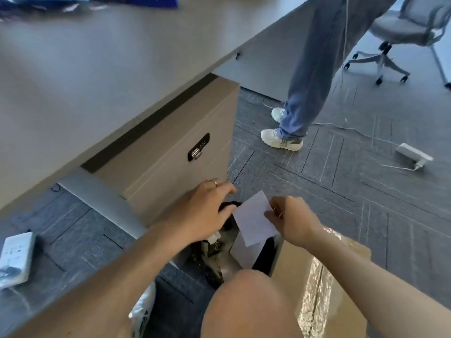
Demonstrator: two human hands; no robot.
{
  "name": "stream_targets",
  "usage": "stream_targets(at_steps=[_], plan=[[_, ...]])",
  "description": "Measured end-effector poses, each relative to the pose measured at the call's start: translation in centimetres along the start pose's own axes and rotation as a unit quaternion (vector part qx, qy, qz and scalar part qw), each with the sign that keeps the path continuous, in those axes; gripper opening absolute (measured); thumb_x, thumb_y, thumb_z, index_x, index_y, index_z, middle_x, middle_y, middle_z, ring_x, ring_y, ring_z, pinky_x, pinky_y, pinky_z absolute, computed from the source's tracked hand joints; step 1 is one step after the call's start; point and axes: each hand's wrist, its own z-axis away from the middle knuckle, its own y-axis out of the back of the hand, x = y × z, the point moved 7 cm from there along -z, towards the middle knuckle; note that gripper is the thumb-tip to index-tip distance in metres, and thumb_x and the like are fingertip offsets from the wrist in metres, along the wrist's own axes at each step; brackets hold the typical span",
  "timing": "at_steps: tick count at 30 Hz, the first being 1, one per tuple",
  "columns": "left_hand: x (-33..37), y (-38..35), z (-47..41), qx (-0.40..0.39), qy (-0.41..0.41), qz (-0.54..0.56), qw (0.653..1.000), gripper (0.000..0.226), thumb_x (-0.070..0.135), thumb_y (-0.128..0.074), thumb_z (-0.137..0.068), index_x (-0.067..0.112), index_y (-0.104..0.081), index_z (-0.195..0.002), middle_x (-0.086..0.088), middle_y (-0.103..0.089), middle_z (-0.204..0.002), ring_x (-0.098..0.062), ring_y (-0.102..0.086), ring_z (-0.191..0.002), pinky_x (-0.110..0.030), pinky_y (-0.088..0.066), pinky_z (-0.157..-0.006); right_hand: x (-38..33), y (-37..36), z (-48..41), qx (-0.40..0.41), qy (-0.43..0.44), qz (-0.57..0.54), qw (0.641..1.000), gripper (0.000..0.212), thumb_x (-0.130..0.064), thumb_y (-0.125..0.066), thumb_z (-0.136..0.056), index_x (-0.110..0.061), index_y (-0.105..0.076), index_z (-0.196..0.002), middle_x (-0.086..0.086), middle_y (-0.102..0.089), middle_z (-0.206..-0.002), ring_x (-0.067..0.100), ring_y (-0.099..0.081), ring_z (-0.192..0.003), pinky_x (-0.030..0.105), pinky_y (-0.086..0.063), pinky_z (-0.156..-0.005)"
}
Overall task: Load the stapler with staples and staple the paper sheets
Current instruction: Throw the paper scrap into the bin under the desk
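Right hand pinching paper, left hand over bin; cabinet behind

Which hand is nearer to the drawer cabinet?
Left. The left hand is at the near corner of the drawer cabinet; the right hand is farther right, pinching the paper sheet.

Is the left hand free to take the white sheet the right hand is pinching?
Probably yes: the left hand is open right beside the white sheet, with nothing between them.

The right hand pinches a paper sheet above a bin; the left hand hovers beside it, fingers loose. A cardboard box stands alongside.
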Motion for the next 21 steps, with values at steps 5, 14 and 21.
stream_targets(at_steps=[5,14,21], plan=[[-2.2,-2.5,-2.5,-0.035,0.006,-0.042,0.998,0.043,0.041,-0.058,-0.102,0.028,-0.051,-0.142,0.004,-0.054,-0.14,-0.019,-0.051,-0.13,-0.034,-0.048,-0.097,1.8,-6.7,-2.4,-0.069,-0.03,0.075,0.994,0.028,-0.036,-0.049,-0.097,-0.019,-0.049,-0.075,-0.002,-0.058,-0.069,0.022,-0.055,-0.06,0.037,-0.051,-0.054],[-3.3,-3.7,-2.5,-0.044,-0.021,-0.124,0.991,0.037,0.041,-0.067,-0.095,0.023,-0.058,-0.126,0.001,-0.058,-0.127,-0.024,-0.055,-0.121,-0.044,-0.051,-0.098,4.5,-11.9,-4.7,-0.092,-0.055,0.076,0.991,0.012,-0.022,-0.057,-0.099,-0.011,-0.06,-0.098,0.012,-0.068,-0.089,0.034,-0.065,-0.084,0.041,-0.051,-0.062],[-2.6,-4.3,-2.2,-0.06,-0.042,-0.179,0.981,0.035,0.043,-0.063,-0.097,0.026,-0.056,-0.127,0.004,-0.058,-0.128,-0.021,-0.055,-0.121,-0.041,-0.052,-0.096,4.5,-9.3,-3.5,-0.081,-0.027,0.16,0.983,0.016,-0.031,-0.055,-0.103,-0.015,-0.05,-0.105,0.004,-0.061,-0.088,0.027,-0.058,-0.07,0.032,-0.037,-0.048]])
